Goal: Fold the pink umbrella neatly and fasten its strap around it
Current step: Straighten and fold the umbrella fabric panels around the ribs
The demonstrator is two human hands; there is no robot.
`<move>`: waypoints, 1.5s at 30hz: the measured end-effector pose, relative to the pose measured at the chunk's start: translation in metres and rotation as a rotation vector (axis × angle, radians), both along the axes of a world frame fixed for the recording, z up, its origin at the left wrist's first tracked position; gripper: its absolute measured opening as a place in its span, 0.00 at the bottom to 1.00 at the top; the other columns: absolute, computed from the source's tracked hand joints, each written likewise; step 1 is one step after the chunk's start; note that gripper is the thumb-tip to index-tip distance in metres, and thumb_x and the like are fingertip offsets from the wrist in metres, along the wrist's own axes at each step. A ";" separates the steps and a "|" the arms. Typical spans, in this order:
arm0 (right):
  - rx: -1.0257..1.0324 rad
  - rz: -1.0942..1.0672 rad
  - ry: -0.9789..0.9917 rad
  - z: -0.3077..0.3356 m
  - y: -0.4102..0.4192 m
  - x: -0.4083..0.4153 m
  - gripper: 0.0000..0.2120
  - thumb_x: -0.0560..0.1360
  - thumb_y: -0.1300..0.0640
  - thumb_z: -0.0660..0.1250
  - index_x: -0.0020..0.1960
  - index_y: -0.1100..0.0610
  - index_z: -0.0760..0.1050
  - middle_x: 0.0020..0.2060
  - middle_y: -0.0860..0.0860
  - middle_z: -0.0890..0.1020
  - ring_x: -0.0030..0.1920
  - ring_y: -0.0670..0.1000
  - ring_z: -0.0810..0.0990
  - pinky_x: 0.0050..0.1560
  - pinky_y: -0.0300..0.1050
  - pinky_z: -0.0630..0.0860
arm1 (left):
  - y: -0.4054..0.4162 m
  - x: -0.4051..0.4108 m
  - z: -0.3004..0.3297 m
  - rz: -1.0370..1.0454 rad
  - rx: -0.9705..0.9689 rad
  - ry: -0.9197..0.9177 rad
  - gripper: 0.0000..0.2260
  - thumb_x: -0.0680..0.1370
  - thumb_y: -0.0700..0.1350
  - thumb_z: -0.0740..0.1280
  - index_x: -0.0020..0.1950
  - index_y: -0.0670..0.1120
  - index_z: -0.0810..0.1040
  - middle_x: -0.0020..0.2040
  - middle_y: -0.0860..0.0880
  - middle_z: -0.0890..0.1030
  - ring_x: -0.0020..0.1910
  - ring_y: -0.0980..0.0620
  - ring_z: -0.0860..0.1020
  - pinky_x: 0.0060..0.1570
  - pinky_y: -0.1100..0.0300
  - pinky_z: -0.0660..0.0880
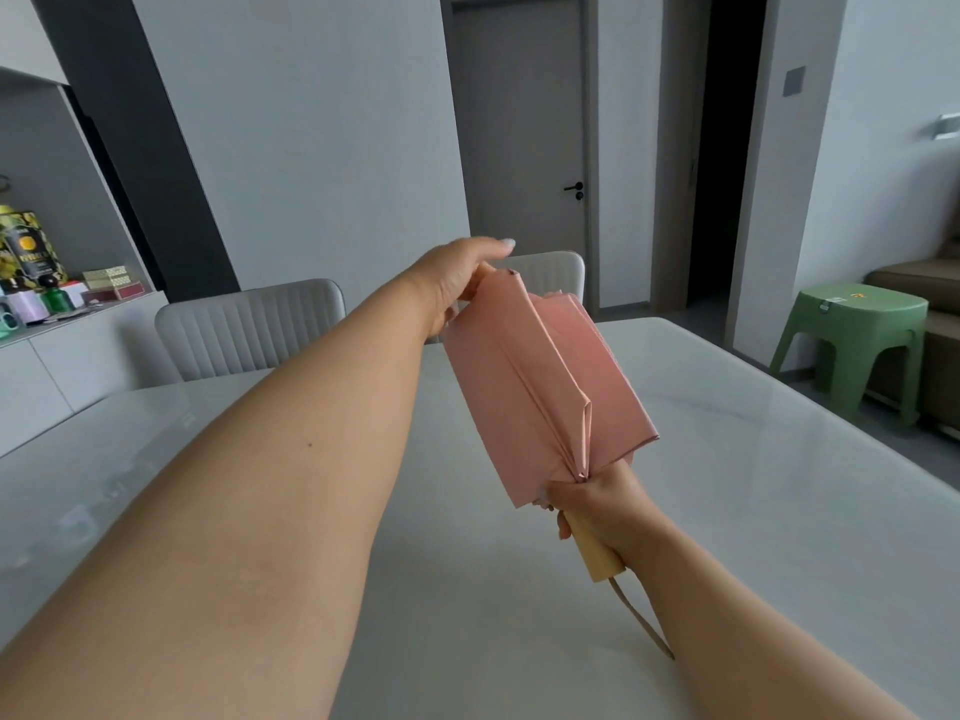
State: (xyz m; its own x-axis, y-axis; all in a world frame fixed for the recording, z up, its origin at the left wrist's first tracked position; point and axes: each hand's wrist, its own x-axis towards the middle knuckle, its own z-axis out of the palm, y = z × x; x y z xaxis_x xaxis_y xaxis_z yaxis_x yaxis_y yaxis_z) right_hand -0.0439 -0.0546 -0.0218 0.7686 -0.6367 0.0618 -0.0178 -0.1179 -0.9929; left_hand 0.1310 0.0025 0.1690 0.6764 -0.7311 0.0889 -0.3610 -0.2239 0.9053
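L forearm (249, 511) crosses table (779, 511); both grips hold pink umbrella (540, 387); chairs (249, 330), green stool (857, 330) behind.

- Lettering on the green and yellow tin (28, 246) on the left counter is too blurred to read
- A small label and an orange mark on top of the green stool (852, 304) at right cannot be made out
- Patterned boxes (111, 283) beside the tin show no legible words
- No other text, brand, number or sign can be read anywhere in the room
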 end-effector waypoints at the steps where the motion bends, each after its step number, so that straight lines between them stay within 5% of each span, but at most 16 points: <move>1: 0.004 0.004 0.009 -0.001 0.000 0.000 0.17 0.62 0.66 0.69 0.51 0.67 0.73 0.38 0.65 0.78 0.23 0.54 0.76 0.28 0.44 0.76 | 0.001 -0.001 -0.001 0.019 0.013 -0.027 0.14 0.75 0.54 0.68 0.34 0.47 0.75 0.33 0.51 0.77 0.35 0.53 0.73 0.35 0.58 0.64; 6: -0.003 0.020 0.019 -0.001 0.002 0.001 0.17 0.63 0.66 0.71 0.51 0.65 0.75 0.39 0.63 0.79 0.23 0.53 0.76 0.28 0.44 0.76 | 0.005 0.001 -0.003 0.030 -0.149 0.099 0.14 0.72 0.43 0.65 0.26 0.49 0.73 0.27 0.53 0.75 0.33 0.54 0.71 0.42 0.56 0.66; 10: 0.001 0.024 0.016 0.000 0.002 0.001 0.20 0.60 0.64 0.69 0.52 0.67 0.74 0.41 0.68 0.79 0.23 0.54 0.76 0.28 0.44 0.76 | 0.007 -0.004 -0.001 0.031 0.002 -0.004 0.24 0.76 0.56 0.61 0.23 0.48 0.79 0.30 0.51 0.79 0.36 0.52 0.71 0.40 0.56 0.65; 12: 0.009 0.032 0.013 -0.001 0.003 0.001 0.22 0.59 0.62 0.69 0.53 0.67 0.74 0.42 0.68 0.79 0.25 0.55 0.76 0.29 0.46 0.76 | 0.008 -0.006 0.003 -0.017 -0.007 0.085 0.26 0.77 0.60 0.61 0.26 0.46 0.81 0.28 0.50 0.80 0.35 0.51 0.71 0.39 0.57 0.66; 20: 0.016 0.038 0.010 0.003 0.004 -0.001 0.21 0.59 0.64 0.69 0.52 0.64 0.74 0.41 0.65 0.79 0.25 0.55 0.75 0.29 0.47 0.76 | 0.002 -0.005 -0.005 0.006 -0.099 0.182 0.20 0.75 0.56 0.68 0.28 0.47 0.68 0.24 0.52 0.71 0.30 0.53 0.69 0.39 0.59 0.65; 22: 0.019 0.038 0.009 0.004 0.004 -0.002 0.21 0.60 0.65 0.70 0.52 0.65 0.73 0.41 0.66 0.79 0.24 0.54 0.75 0.28 0.46 0.76 | 0.000 -0.008 -0.007 0.037 -0.087 0.193 0.17 0.69 0.58 0.73 0.32 0.48 0.73 0.30 0.52 0.76 0.31 0.54 0.73 0.37 0.59 0.68; 24: 0.008 0.037 0.013 0.004 0.004 -0.002 0.18 0.62 0.67 0.71 0.52 0.67 0.74 0.42 0.68 0.79 0.24 0.53 0.75 0.28 0.46 0.76 | -0.008 0.002 -0.014 0.111 -0.068 0.125 0.21 0.55 0.61 0.79 0.40 0.49 0.82 0.46 0.49 0.82 0.41 0.52 0.81 0.42 0.59 0.74; 26: 0.009 0.029 0.017 0.004 0.003 -0.002 0.20 0.61 0.66 0.70 0.52 0.66 0.74 0.41 0.67 0.79 0.23 0.53 0.75 0.28 0.45 0.76 | -0.017 0.016 -0.018 0.156 -0.081 0.089 0.19 0.50 0.58 0.78 0.35 0.51 0.83 0.55 0.46 0.81 0.48 0.47 0.81 0.47 0.56 0.76; 29: 0.033 0.009 0.020 0.002 0.001 0.001 0.23 0.58 0.64 0.69 0.53 0.65 0.73 0.39 0.63 0.79 0.24 0.54 0.75 0.29 0.46 0.76 | -0.017 0.013 -0.018 0.186 -0.141 0.127 0.15 0.51 0.55 0.75 0.31 0.50 0.79 0.50 0.45 0.77 0.42 0.46 0.78 0.42 0.59 0.72; 32: 0.028 0.013 0.036 0.001 0.001 0.000 0.20 0.60 0.65 0.70 0.51 0.66 0.74 0.39 0.64 0.80 0.23 0.53 0.75 0.28 0.45 0.76 | -0.010 -0.005 -0.018 0.131 -0.114 0.008 0.16 0.56 0.57 0.78 0.34 0.49 0.79 0.47 0.45 0.82 0.44 0.46 0.81 0.47 0.56 0.76; 35: 0.022 0.018 0.034 0.000 0.001 -0.001 0.16 0.63 0.68 0.70 0.50 0.65 0.75 0.39 0.64 0.81 0.22 0.52 0.75 0.27 0.44 0.76 | -0.007 -0.018 -0.022 0.071 -0.097 -0.206 0.12 0.67 0.45 0.78 0.35 0.45 0.75 0.33 0.51 0.75 0.34 0.52 0.72 0.36 0.61 0.68; 39: 0.026 0.002 0.027 0.002 0.000 -0.001 0.18 0.64 0.68 0.70 0.52 0.64 0.74 0.40 0.64 0.80 0.24 0.52 0.75 0.28 0.45 0.76 | -0.009 -0.013 -0.027 0.102 -0.216 -0.281 0.21 0.68 0.36 0.75 0.28 0.48 0.63 0.26 0.54 0.66 0.28 0.55 0.64 0.24 0.68 0.61; 45: 0.036 0.005 0.005 0.004 0.003 -0.002 0.18 0.60 0.65 0.70 0.50 0.65 0.74 0.40 0.64 0.79 0.23 0.51 0.75 0.27 0.44 0.76 | -0.005 -0.014 -0.025 0.106 -0.289 -0.135 0.14 0.65 0.42 0.78 0.28 0.49 0.73 0.32 0.50 0.75 0.33 0.53 0.72 0.34 0.64 0.69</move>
